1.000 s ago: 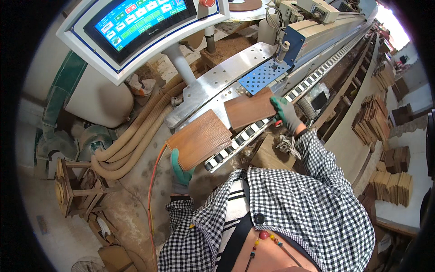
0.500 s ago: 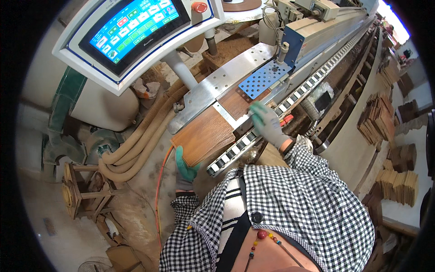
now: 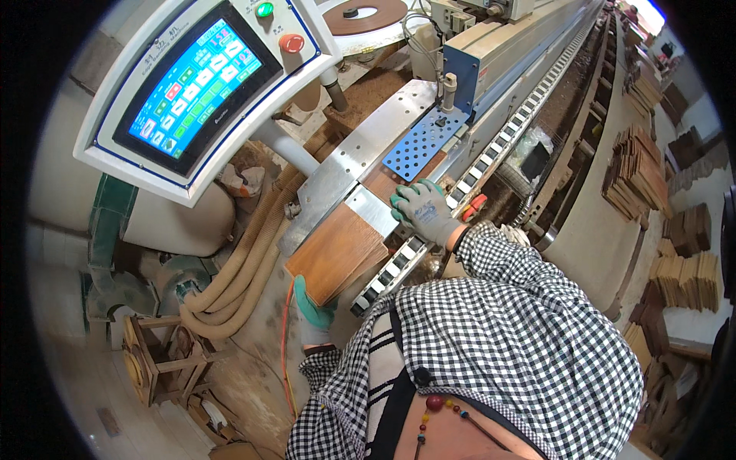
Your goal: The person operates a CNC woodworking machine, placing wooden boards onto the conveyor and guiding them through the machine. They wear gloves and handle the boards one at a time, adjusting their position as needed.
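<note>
- Gripping the near board [image 3: 337,251] by its outer end, the left hand [image 3: 312,308] shows beside the desk [image 3: 371,207] in the head view.
- The right hand [image 3: 423,208] is at the far board [image 3: 379,182], partly under the blue plate [image 3: 424,148]; its grip I cannot tell.
- Boards seem stiff, fairly light; edges suit holding.

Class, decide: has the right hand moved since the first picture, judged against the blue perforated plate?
Yes, leftward in the picture: the right hand was to the lower right of the blue perforated plate; now it is just below it.
</note>
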A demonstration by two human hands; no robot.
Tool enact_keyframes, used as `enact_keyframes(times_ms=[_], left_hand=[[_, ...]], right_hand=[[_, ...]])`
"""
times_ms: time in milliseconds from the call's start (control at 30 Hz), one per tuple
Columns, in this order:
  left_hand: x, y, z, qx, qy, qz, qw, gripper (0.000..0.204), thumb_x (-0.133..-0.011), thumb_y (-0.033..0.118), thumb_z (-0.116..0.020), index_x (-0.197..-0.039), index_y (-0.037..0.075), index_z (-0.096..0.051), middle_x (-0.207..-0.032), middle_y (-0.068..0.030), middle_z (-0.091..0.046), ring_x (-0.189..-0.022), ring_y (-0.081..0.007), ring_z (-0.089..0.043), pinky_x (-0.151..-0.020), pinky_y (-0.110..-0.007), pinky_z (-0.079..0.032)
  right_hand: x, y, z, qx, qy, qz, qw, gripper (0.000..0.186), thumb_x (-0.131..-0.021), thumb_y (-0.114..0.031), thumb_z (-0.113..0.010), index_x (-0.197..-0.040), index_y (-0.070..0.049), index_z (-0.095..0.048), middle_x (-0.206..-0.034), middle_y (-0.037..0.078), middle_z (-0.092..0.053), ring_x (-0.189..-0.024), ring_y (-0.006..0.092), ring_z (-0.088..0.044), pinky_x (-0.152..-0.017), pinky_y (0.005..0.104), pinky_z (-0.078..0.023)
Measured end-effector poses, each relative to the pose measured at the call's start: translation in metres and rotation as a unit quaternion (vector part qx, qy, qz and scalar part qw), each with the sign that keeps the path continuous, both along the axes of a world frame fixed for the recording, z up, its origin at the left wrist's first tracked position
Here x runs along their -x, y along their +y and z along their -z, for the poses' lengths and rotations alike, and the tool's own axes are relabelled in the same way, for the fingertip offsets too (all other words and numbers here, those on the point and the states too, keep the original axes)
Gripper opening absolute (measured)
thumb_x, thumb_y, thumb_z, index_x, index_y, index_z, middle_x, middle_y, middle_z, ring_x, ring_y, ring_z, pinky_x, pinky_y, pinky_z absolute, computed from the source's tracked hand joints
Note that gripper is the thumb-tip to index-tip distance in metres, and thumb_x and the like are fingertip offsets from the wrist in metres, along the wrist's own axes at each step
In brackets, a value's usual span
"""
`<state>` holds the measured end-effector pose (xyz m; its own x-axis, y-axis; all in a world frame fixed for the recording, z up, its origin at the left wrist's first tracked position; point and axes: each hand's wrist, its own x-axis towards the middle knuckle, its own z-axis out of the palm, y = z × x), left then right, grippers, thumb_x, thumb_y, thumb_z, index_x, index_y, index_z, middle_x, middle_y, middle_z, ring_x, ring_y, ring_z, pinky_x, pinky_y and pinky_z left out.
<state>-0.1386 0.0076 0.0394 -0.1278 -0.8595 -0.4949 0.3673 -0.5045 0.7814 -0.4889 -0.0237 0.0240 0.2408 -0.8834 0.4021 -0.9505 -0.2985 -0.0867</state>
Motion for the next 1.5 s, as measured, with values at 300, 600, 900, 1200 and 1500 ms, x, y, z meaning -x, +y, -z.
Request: enact_keyframes(times_ms=[300,600,900,1200,1500], left_hand=[[-0.004,0.003,-0.004,-0.017,-0.012,-0.025,0.999,0.074,-0.091,0.065,-0.063,-0.148,0.020,-0.050,-0.138,-0.0052,-0.060,-0.114,-0.0264,-0.062,-0.082,-0.039,-0.052],[-0.008,0.007,0.002,0.041,-0.072,0.010,0.997,0.074,-0.092,0.051,-0.071,-0.150,0.014,-0.044,-0.138,-0.0109,-0.058,-0.118,-0.0276,-0.060,-0.089,-0.044,-0.052],[-0.021,0.000,0.020,0.112,-0.147,-0.016,0.983,0.063,-0.100,0.037,-0.065,-0.151,0.009,-0.041,-0.144,-0.0144,-0.054,-0.124,-0.0292,-0.058,-0.098,-0.042,-0.052],[-0.032,-0.006,0.030,0.096,-0.162,-0.013,0.982,0.063,-0.100,0.036,-0.065,-0.151,0.008,-0.041,-0.145,-0.0149,-0.053,-0.125,-0.0294,-0.058,-0.099,-0.041,-0.053],[-0.033,-0.009,0.038,0.119,-0.141,0.012,0.983,0.064,-0.099,0.036,-0.065,-0.151,0.008,-0.040,-0.146,-0.0155,-0.051,-0.126,-0.0295,-0.058,-0.100,-0.040,-0.053]], right_hand=[[0.054,-0.022,-0.002,-0.042,0.029,0.114,0.992,0.019,-0.090,-0.032,-0.071,-0.104,-0.020,-0.073,-0.114,0.006,-0.065,-0.116,0.0269,-0.059,-0.108,0.0458,-0.042],[0.118,-0.055,0.012,-0.018,-0.080,0.201,0.976,0.024,-0.087,-0.029,-0.072,-0.107,-0.016,-0.074,-0.115,0.006,-0.063,-0.106,0.0279,-0.062,-0.091,0.0452,-0.048],[0.001,0.004,-0.018,-0.336,-0.455,0.047,0.823,0.069,-0.102,-0.058,-0.044,-0.144,-0.004,-0.054,-0.139,0.023,-0.062,-0.129,0.0356,-0.058,-0.111,0.0471,-0.044],[-0.055,-0.001,-0.008,-0.391,-0.570,0.052,0.720,0.058,-0.100,-0.044,-0.060,-0.138,0.000,-0.059,-0.120,0.017,-0.071,-0.089,0.0279,-0.072,-0.080,0.0403,-0.058],[0.022,0.017,-0.011,-0.287,-0.779,0.103,0.549,0.040,-0.100,-0.013,-0.058,-0.139,-0.002,-0.059,-0.109,0.010,-0.071,-0.069,0.0159,-0.070,-0.058,0.0326,-0.059]])
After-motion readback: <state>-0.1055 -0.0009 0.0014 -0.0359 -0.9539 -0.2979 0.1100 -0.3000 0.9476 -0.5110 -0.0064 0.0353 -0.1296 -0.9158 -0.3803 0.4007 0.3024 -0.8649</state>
